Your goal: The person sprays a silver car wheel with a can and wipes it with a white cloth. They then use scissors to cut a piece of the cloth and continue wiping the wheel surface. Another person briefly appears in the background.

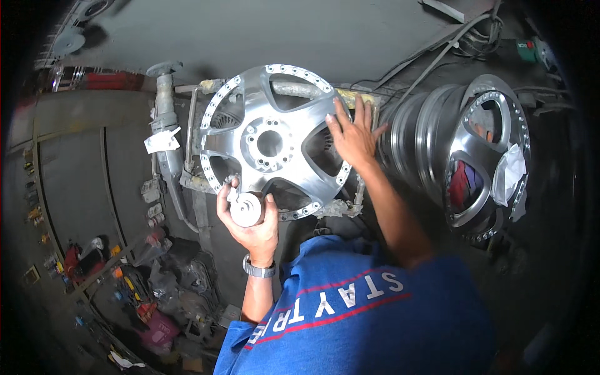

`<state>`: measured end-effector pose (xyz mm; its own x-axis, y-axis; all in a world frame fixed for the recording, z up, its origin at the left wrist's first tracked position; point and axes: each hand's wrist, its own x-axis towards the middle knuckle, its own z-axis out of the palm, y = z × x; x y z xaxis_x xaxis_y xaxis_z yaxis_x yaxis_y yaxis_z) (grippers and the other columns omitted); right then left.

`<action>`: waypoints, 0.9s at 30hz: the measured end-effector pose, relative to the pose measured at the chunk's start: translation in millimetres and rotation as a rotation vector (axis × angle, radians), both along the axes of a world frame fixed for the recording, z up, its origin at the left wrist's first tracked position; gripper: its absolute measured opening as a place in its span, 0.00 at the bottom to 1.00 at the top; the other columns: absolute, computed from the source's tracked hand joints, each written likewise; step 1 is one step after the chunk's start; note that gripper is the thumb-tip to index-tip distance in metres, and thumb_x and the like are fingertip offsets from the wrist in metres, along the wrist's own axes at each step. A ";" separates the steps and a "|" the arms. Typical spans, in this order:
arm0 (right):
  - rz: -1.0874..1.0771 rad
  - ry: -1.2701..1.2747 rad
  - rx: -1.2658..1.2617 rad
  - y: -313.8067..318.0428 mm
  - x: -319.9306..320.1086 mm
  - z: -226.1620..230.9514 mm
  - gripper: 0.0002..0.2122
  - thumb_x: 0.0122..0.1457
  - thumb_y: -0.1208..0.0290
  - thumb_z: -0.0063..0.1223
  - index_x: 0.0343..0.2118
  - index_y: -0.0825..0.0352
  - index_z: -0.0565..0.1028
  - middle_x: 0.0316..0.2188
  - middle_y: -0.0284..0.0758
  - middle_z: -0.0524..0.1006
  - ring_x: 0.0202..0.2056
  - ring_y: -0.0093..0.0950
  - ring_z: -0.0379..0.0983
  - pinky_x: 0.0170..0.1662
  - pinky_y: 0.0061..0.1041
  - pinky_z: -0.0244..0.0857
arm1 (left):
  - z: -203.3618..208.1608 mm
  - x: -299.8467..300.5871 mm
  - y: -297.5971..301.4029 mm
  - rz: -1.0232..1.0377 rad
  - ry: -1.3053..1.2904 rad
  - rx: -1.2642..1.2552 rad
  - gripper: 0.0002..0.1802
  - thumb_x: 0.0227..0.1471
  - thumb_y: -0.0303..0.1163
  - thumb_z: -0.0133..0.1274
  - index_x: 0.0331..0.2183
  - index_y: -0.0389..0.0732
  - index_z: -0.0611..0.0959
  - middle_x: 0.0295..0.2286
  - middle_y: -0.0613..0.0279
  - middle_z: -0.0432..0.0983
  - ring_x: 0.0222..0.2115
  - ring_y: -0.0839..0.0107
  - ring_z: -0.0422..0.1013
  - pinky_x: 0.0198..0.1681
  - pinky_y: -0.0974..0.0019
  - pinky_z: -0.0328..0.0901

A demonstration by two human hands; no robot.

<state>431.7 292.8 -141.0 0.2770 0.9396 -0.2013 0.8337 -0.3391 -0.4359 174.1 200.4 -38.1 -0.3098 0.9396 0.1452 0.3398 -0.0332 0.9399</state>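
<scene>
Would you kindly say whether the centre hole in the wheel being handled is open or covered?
Open: darker grey shows through the centre hole of the wheel.

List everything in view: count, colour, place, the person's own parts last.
Five-spoke wheel: one, silver, centre
Can-like object: one, whitish, wheel's lower left
Support frame: one, yellowish, beneath wheel
Second spoked wheel: one, silver, right
Rim barrels: count unclear, grey, right
Cloth: one, red, second wheel's opening
Long tool: one, grey, left
Crumpled sheets: two, white, second wheel and long tool
Cables: several, grey, upper right
Clutter: many, mixed colours, lower left
Wristwatch: one, silver, lower centre
T-shirt: one, blue, bottom
Left grip: one, bare, around that object
Right grip: one, bare, wheel's upper right
</scene>
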 end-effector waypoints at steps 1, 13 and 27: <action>-0.003 0.010 -0.008 -8.9 -4.1 2.2 0.32 0.76 0.36 0.39 0.77 0.44 0.67 0.82 0.47 0.48 0.82 0.54 0.35 0.68 0.90 0.25 | 0.5 -0.2 -0.4 -0.005 0.015 -0.018 0.50 0.50 0.18 0.72 0.69 0.33 0.64 0.63 0.43 0.69 0.66 0.54 0.68 0.71 0.53 0.63; -0.063 0.084 -0.156 7.5 7.3 5.6 0.35 0.76 0.33 0.32 0.78 0.45 0.64 0.83 0.47 0.46 0.82 0.51 0.33 0.69 0.89 0.21 | 8.1 9.7 8.6 -0.041 -0.021 -0.041 0.52 0.49 0.17 0.72 0.70 0.33 0.63 0.64 0.43 0.68 0.66 0.55 0.68 0.68 0.56 0.66; -0.034 0.102 -0.129 30.0 15.1 5.2 0.36 0.76 0.32 0.33 0.79 0.48 0.62 0.83 0.47 0.45 0.83 0.51 0.32 0.69 0.88 0.20 | -1.8 5.1 2.8 -0.050 0.016 0.024 0.52 0.49 0.18 0.72 0.70 0.33 0.63 0.64 0.44 0.67 0.67 0.53 0.67 0.72 0.51 0.62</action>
<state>446.8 322.8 -135.7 0.2806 0.8944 -0.3482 0.7743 -0.4253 -0.4685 179.1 203.3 -39.9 -0.2599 0.9502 0.1723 0.3517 -0.0730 0.9333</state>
